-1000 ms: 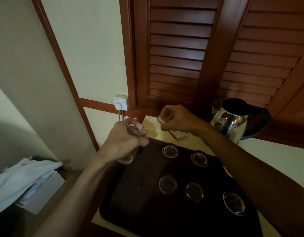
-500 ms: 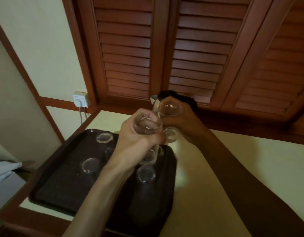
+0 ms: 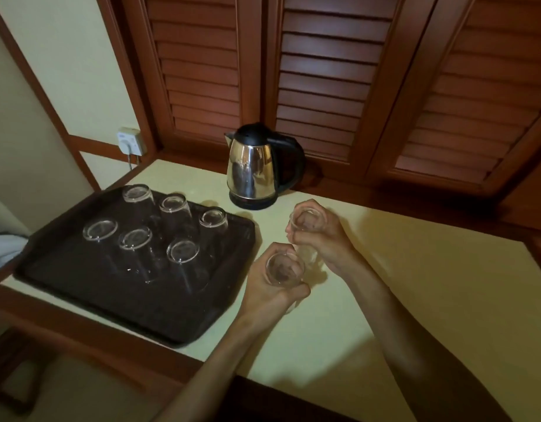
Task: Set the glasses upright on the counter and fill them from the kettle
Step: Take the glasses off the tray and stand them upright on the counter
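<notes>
My left hand [image 3: 269,287] grips a clear glass [image 3: 284,269], mouth up, low over the pale counter [image 3: 415,284] just right of the tray. My right hand [image 3: 321,236] grips a second clear glass [image 3: 305,220], also mouth up, a little farther back. The two glasses are close together. Whether their bases touch the counter is hidden by my fingers. A steel kettle [image 3: 254,169] with a black lid and handle stands on its base at the back of the counter. Several more glasses [image 3: 184,251] stand upside down on the dark tray [image 3: 80,284].
Wooden louvred shutters [image 3: 324,71] rise behind the counter. A wall socket [image 3: 129,141] with a cord sits at the back left. The counter's right part lies bare, and its front edge runs near my forearms. A pale cloth [image 3: 1,248] shows at the far left.
Both hands have carried their glasses from above the tray to the right and down to the counter in front of the kettle. The view has swung right and down.
</notes>
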The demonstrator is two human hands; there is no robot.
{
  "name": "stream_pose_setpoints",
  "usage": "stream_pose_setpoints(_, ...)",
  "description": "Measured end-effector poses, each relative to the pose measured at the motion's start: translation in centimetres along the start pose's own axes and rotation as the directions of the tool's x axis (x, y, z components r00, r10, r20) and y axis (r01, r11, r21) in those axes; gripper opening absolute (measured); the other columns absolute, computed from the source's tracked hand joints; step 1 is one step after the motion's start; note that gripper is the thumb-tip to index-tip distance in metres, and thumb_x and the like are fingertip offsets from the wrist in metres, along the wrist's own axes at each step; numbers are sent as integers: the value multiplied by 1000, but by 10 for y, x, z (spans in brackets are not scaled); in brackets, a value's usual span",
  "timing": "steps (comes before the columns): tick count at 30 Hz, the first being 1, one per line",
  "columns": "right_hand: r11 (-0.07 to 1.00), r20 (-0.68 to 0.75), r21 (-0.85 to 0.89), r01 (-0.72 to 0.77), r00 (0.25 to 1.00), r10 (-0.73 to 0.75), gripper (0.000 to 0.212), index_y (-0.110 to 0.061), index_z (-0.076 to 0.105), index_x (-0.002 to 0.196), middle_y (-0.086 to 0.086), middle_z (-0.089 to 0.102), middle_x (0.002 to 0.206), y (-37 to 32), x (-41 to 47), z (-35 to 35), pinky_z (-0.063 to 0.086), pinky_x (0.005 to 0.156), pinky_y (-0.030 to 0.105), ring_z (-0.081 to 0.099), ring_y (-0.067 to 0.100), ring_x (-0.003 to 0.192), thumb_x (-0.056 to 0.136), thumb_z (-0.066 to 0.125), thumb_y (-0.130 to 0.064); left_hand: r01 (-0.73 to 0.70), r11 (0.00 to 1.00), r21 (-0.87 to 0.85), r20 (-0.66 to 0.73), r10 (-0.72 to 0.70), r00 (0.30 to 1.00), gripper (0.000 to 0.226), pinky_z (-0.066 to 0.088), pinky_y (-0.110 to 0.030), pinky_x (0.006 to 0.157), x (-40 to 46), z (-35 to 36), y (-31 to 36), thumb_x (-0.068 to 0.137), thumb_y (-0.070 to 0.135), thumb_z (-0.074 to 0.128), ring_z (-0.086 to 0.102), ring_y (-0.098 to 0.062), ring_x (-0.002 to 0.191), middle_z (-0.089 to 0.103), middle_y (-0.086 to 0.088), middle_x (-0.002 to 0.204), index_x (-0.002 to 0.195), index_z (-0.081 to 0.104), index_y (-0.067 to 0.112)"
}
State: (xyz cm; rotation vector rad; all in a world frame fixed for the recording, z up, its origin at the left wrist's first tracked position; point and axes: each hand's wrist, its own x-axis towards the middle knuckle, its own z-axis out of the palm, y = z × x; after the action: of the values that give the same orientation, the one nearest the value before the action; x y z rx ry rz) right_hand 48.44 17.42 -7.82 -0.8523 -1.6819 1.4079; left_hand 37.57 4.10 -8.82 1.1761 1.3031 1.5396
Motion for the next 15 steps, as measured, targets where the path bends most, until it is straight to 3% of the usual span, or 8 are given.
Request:
stream_pose_setpoints(4, 999, -24, 10, -51, 998, 51, 37, -9, 61, 96, 6, 69, 83, 14, -7, -5, 54, 75, 30, 68, 16, 84, 73, 73, 18, 10, 1000, 18, -14, -10, 1000, 37, 52, -23, 70, -14, 15, -14, 57, -2, 76, 64, -11, 74, 66, 3, 78, 89, 64, 11)
stream_pose_setpoints(8, 999, -20, 13, -48, 999, 48, 37, 0, 59, 101, 2, 70, 82, 25, -11, -8, 54, 78, 30, 68, 15, 83, 72, 72, 21, -10, 999, 33, -13, 10, 1000, 35, 54, -24, 73, -22, 23, -16, 56, 16, 77, 64, -9, 77, 67, 9, 80, 89, 64, 16)
stream_pose_setpoints(15, 999, 32, 34, -3, 999, 2, 43, 5, 56, 108, 10, 66, 87, 32, -11, -6, 54, 79, 34, 64, 26, 87, 71, 75, 17, -22, 997, 69, -31, 24, 999, 39, 56, -61, 80, -19, 21, -29, 65, -21, 75, 63, -43, 84, 65, -19, 86, 91, 62, 5)
